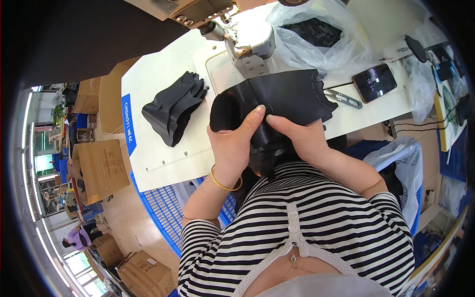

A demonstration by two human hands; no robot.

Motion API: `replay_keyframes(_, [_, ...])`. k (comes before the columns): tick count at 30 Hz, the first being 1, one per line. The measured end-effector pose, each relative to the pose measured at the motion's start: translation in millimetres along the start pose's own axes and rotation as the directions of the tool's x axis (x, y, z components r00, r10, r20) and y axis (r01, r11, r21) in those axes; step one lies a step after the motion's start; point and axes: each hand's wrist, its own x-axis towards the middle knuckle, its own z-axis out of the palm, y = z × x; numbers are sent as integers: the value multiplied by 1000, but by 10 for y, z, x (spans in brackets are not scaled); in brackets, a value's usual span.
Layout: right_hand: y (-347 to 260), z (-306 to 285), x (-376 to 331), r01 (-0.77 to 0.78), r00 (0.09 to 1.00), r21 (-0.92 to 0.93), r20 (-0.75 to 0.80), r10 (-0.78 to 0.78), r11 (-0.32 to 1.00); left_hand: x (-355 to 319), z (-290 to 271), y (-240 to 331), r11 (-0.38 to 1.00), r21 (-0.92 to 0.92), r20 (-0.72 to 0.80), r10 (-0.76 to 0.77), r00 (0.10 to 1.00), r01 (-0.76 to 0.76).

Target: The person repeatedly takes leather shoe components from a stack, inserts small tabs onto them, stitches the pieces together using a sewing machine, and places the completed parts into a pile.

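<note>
Both hands grip a curved black leather-like piece [287,94] over the front edge of the sewing table. My left hand [231,146] is closed on its left part, thumb pressed on top near a seam. My right hand [303,138] pinches it just to the right, the two thumbs almost meeting. The fingers beneath are mostly hidden. The piece bends round at its left end, and its right edge is notched. Just beyond it stands the post of a sewing machine [252,64]. Several similar black pieces [175,108] lie stacked on the table to the left.
Thread snips [345,99] and a phone [374,83] lie right of the work. A clear plastic bag [297,54] of black pieces sits behind. Below the table are a blue basket [161,210] and a bag-lined bin [403,158]. Cardboard boxes [101,168] and a distant person [79,237] are at left.
</note>
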Motion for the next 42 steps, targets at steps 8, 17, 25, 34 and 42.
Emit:
replay_keyframes(8, [40,-39,11,35,999,-21,-19,-36,999,-11,27,31,980,-189,-68,-70,995,56])
replay_keyframes(17, [64,-38,-29,18,999,6,-33,-18,1000,-4,-29,34,992,123,47,-33,998,27])
replay_keyframes(25, [88,-18,-65,-8,995,71,-95,15,997,11,3,27,993,101,35,-56,998,52])
replay_keyframes(34, [84,-15,-46,1,993,13,-120,1,1000,51,-60,22,897,-333,-21,-317,948,292])
replay_keyframes(42, [80,-13,-48,20,995,27,-101,-17,999,56,-21,56,995,18,112,-95,989,93])
